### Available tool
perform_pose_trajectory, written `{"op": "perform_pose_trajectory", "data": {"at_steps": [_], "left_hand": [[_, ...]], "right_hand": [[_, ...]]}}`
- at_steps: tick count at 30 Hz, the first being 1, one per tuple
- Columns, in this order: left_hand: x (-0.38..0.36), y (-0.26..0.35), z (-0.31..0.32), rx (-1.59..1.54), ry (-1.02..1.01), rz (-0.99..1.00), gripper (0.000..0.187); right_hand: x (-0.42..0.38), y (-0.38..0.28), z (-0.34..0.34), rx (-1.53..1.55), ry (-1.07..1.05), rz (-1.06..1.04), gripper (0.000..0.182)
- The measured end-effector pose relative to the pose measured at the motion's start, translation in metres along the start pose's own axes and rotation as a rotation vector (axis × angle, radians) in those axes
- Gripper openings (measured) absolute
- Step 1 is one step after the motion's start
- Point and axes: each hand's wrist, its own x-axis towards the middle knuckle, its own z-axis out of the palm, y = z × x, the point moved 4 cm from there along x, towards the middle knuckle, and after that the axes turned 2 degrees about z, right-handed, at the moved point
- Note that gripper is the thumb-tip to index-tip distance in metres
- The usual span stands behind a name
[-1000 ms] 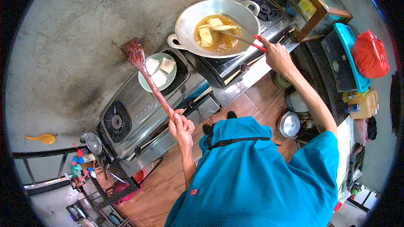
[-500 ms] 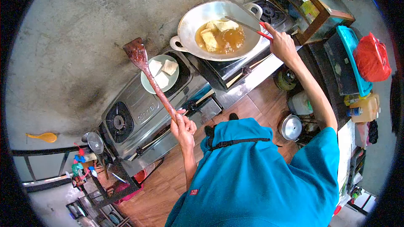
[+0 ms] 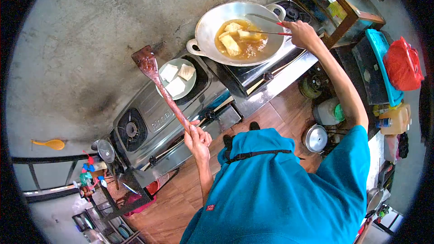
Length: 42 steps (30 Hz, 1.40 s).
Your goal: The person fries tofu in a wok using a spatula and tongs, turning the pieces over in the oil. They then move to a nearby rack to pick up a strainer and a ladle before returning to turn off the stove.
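Left grip (image 3: pixel 197 142) holds flat wooden spatula (image 3: pixel 168 97); right grip (image 3: pixel 302 34), slim, apparently metal tongs (image 3: pixel 271 33).

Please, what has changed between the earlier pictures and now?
The red-handled tongs in the right hand drew back toward the far rim of the wok, then one tip returned to the frying pieces, which lie differently. Unchanged: the left hand grips the wooden spatula; three pale pieces lie on the plate.

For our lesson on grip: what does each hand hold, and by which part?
The left hand holds the brown spatula near the end of its handle. The right hand holds the tongs by their red handles.
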Motion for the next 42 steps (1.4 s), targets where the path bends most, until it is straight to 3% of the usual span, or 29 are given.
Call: {"op": "perform_pose_trajectory", "data": {"at_steps": [8,12,24,30,33,42], "left_hand": [[-0.003,0.002,-0.004,-0.009,0.046,-0.001,0.029],[-0.002,0.004,-0.003,-0.005,0.038,0.004,0.029],[-0.006,0.004,-0.007,0.009,0.045,0.005,0.029],[-0.007,0.003,-0.008,0.014,0.055,0.031,0.029],[-0.007,0.003,-0.007,0.001,0.054,0.037,0.029],[-0.007,0.005,-0.008,0.008,0.075,0.061,0.03]], "right_hand": [[-0.041,-0.016,-0.048,0.071,-0.007,0.088,0.063],[-0.055,-0.036,-0.058,0.132,-0.016,0.005,0.06],[-0.045,-0.047,-0.027,0.057,-0.057,-0.05,0.062],[-0.045,-0.048,-0.036,0.182,-0.057,-0.138,0.058],[-0.04,-0.043,-0.03,0.149,-0.045,-0.146,0.067],[-0.024,-0.034,0.004,0.085,0.147,-0.287,0.064]]}}
